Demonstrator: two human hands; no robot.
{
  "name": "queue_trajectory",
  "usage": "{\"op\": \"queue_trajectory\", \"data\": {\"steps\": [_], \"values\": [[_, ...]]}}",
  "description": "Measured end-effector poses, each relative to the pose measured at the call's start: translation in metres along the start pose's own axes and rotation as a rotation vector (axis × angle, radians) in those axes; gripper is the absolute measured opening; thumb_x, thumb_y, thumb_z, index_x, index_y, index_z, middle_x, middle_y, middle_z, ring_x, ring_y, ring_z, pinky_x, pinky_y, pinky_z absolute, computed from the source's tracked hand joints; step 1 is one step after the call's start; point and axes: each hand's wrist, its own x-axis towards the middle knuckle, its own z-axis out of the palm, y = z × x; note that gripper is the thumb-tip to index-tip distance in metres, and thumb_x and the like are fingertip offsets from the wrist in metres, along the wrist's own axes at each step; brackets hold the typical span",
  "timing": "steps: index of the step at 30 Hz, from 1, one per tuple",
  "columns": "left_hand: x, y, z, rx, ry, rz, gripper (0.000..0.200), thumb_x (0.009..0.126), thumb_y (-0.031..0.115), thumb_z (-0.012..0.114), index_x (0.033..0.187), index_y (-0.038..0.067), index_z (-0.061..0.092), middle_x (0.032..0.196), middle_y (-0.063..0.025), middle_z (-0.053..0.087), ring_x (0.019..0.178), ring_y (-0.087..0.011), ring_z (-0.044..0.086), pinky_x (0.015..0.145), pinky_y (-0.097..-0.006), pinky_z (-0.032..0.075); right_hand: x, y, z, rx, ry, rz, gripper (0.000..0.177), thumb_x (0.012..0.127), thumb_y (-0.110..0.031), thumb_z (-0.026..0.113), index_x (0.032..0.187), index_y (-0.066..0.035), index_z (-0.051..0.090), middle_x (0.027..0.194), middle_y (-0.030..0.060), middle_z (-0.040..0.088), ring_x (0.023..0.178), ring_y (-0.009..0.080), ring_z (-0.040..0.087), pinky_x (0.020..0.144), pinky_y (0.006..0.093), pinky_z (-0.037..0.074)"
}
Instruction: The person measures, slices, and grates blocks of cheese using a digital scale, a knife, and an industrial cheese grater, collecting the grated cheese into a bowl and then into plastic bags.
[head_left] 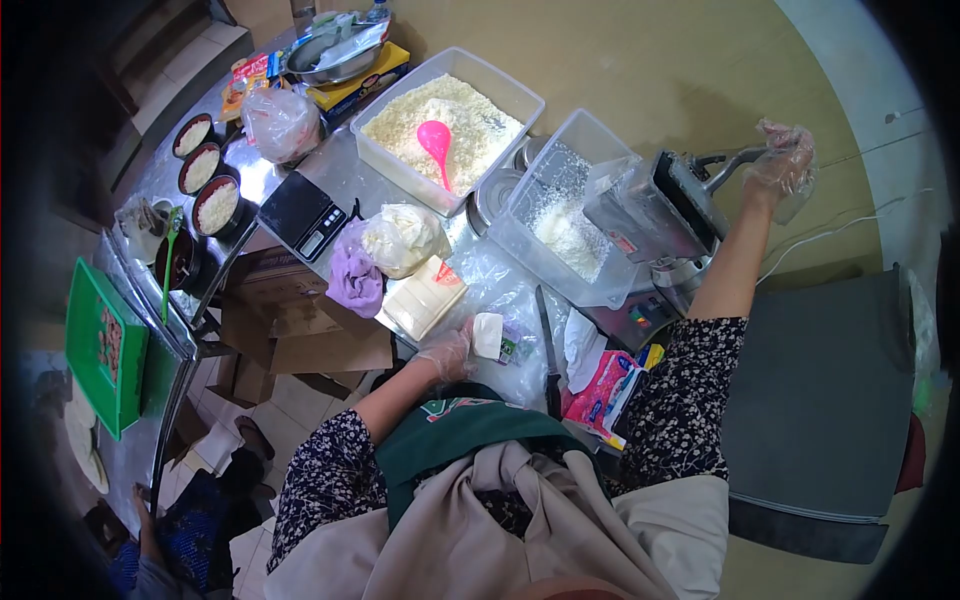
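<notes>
My left hand, in a clear plastic glove, is closed at the left side of a small white block, perhaps cheese. Just beyond it lies a larger pale block with a red mark on its wrapper. My right arm reaches far out; its gloved right hand is closed round the end of the lever on a metal grating machine. Beneath the machine's mouth, a clear plastic tub holds fine white shreds.
A knife lies beside a pink tissue pack. Farther off are a tub of shreds with a pink spoon, a black scale and bowls. A green tray stands left; another person's arm shows below.
</notes>
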Motion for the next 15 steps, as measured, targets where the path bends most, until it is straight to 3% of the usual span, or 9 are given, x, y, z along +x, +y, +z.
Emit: {"op": "queue_trajectory", "data": {"steps": [6,11,13,15], "values": [[0.002,-0.005,0.007,0.011,0.035,0.029,0.099,0.076,0.027,0.069,0.141,-0.012,0.004,0.108,-0.0305,0.057,0.100,-0.0409,0.057,0.088,-0.0411,0.046,-0.037,-0.001,-0.011,0.009,-0.101,-0.048,0.030,0.094,-0.026,0.037,0.071,-0.007,0.041,0.073,0.0119,0.053,0.077,0.0253,0.055,0.088,0.0413,0.045],[-0.001,0.005,-0.005,-0.033,-0.067,-0.039,0.100,0.076,0.027,0.069,0.141,-0.011,0.003,0.112,-0.0308,0.055,0.103,-0.0404,0.056,0.092,-0.0407,0.044,-0.125,-0.019,-0.002,-0.290,0.022,-0.068,0.039,0.095,-0.032,0.035,0.073,-0.002,0.048,0.077,0.0128,0.055,0.088,0.0278,0.057,0.093,0.0452,0.042],[-0.001,0.003,-0.001,-0.013,-0.006,-0.017,0.100,0.075,0.026,0.069,0.141,-0.010,0.004,0.111,-0.0305,0.056,0.102,-0.0409,0.056,0.092,-0.0414,0.044,-0.148,-0.014,-0.009,-0.398,-0.163,-0.262,0.044,0.095,-0.035,0.035,0.073,0.000,0.052,0.084,0.0146,0.057,0.095,0.0304,0.056,0.097,0.0479,0.039],[0.001,-0.001,0.004,-0.021,0.024,0.009,0.100,0.075,0.026,0.069,0.142,-0.010,0.004,0.111,-0.0302,0.056,0.101,-0.0409,0.057,0.091,-0.0417,0.044,-0.160,-0.012,-0.012,-0.416,-0.166,-0.276,0.045,0.096,-0.034,0.036,0.072,0.000,0.053,0.086,0.0147,0.058,0.097,0.0308,0.056,0.096,0.0470,0.038]]}}
